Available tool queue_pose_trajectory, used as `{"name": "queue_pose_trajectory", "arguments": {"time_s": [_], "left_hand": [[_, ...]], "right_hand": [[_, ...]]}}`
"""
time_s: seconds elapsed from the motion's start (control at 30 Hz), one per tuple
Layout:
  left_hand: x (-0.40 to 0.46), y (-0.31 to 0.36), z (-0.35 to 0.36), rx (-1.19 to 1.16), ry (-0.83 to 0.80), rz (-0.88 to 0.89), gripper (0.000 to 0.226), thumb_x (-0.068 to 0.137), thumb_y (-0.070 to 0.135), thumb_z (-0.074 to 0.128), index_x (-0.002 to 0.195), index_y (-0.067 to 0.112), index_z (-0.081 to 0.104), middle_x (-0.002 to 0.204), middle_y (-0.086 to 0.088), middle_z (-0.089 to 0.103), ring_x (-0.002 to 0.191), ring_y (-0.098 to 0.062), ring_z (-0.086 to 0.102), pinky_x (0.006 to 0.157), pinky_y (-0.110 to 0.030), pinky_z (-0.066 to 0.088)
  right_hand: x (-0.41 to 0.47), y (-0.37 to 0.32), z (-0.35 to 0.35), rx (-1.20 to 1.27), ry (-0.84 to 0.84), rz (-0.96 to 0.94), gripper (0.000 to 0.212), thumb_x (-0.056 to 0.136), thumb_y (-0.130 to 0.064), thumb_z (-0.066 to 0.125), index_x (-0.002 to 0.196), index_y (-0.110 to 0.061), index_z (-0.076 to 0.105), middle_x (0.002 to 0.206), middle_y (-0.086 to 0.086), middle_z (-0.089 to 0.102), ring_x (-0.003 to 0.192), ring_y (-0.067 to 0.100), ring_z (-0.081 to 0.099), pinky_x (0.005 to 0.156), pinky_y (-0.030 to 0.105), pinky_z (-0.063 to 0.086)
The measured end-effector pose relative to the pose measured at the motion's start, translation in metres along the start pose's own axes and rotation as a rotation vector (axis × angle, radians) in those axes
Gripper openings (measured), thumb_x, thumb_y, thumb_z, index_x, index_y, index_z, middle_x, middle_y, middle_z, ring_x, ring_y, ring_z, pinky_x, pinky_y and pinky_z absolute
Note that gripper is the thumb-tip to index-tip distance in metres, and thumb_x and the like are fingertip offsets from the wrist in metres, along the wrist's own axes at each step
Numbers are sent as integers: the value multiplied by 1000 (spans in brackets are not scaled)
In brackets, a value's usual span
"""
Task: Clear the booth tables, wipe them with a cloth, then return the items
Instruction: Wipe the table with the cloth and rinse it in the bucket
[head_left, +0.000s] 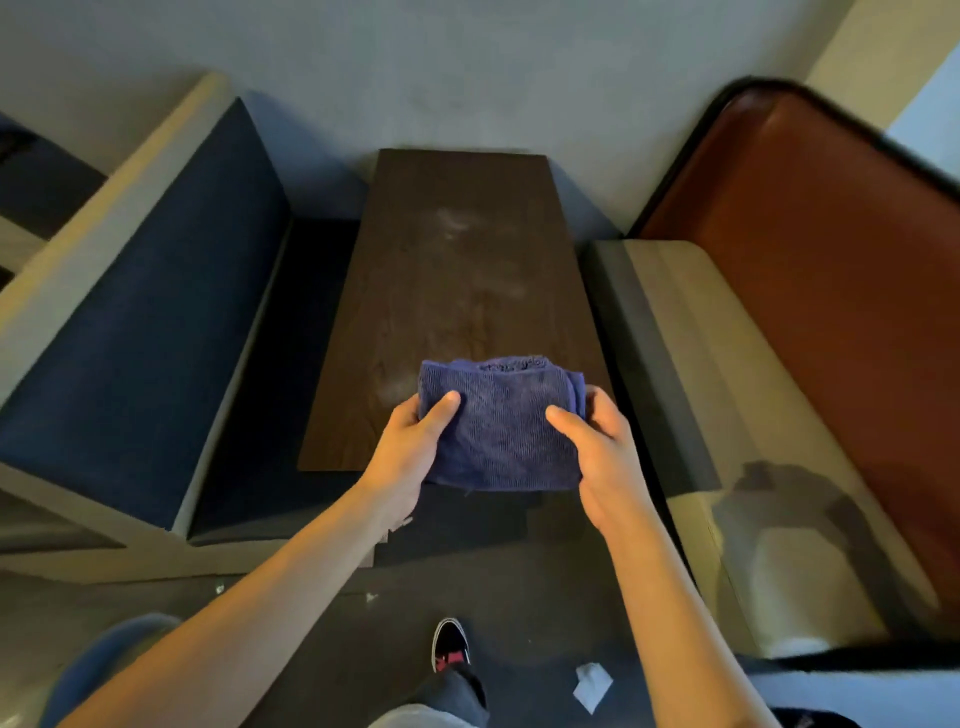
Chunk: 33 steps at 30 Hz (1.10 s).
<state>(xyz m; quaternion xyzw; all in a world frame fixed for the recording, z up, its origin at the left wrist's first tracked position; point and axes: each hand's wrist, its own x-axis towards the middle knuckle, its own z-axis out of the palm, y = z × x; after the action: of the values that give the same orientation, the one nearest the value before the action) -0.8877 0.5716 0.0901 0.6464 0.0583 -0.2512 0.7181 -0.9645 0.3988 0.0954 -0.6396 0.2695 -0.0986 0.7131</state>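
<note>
The person holds a folded blue cloth (500, 425) in both hands above the near end of the dark wooden booth table (457, 270), its lower edge hanging just past the table's near edge. The left hand (402, 457) grips the cloth's left side, thumb laid on top and fingers tucked underneath; the right hand (605, 460) grips the right side in the same way, thumb on the upper face. The cloth looks light, soft and limp, a ribbed or waffle weave folded into several layers, so it should sag where unsupported and probably unfold if held by a single corner; taking it by both side edges, or flat under a palm once it is on the table, seems the surest hold. It is not fragile and its texture should resist slipping. The table beyond the cloth shows pale smears on its surface and carries no items, which suggests wiping is the step in hand. No brand, label or readable writing shows on the cloth or the table. A crumpled white paper (592, 685) lies on the floor nearer the person than the table.
</note>
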Motion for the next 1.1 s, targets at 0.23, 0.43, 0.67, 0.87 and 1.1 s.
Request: {"name": "queue_pose_trajectory", "arguments": {"time_s": [0.23, 0.43, 0.67, 0.87, 1.1], "left_hand": [[79, 40, 25, 26, -158, 16, 25, 87, 30, 68, 108, 16, 69, 103, -3, 75, 100, -23, 71, 84, -33, 57], [122, 57, 73, 68, -149, -10, 14, 88, 29, 70, 93, 16, 71, 92, 0, 75, 95, -23, 70, 82, -33, 52], [178, 58, 140, 65, -114, -236, 29, 96, 42, 61, 119, 25, 68, 116, 1, 72, 107, -23, 66, 83, -39, 46], [222, 61, 228, -66, 38, -138, 19, 96, 29, 65, 114, 28, 68, 112, -2, 74, 102, -25, 70, 88, -43, 54], [246, 67, 305, -94, 180, -101, 23, 99, 36, 59, 113, 21, 70, 104, -2, 77, 95, -21, 74, 85, -39, 54]], "right_hand": [[81, -37, -10, 110, -68, 228, 24, 84, -26, 74, 106, -17, 71, 105, 2, 75, 99, 18, 71, 81, 32, 56], [128, -49, -31, 19, 85, 160, 9, 93, -24, 69, 94, -17, 75, 99, 3, 76, 91, 17, 73, 76, 30, 56], [203, -63, -76, -51, 213, 62, 29, 101, -35, 55, 78, -23, 69, 83, -3, 72, 88, 19, 69, 89, 44, 53], [294, -80, -137, 65, 80, 129, 22, 101, -37, 55, 86, -26, 67, 98, -10, 67, 91, 4, 63, 74, 23, 48], [369, -111, -179, -33, -77, 379, 40, 101, -53, 44, 116, -21, 63, 122, 3, 62, 113, 28, 61, 103, 47, 48]]}}
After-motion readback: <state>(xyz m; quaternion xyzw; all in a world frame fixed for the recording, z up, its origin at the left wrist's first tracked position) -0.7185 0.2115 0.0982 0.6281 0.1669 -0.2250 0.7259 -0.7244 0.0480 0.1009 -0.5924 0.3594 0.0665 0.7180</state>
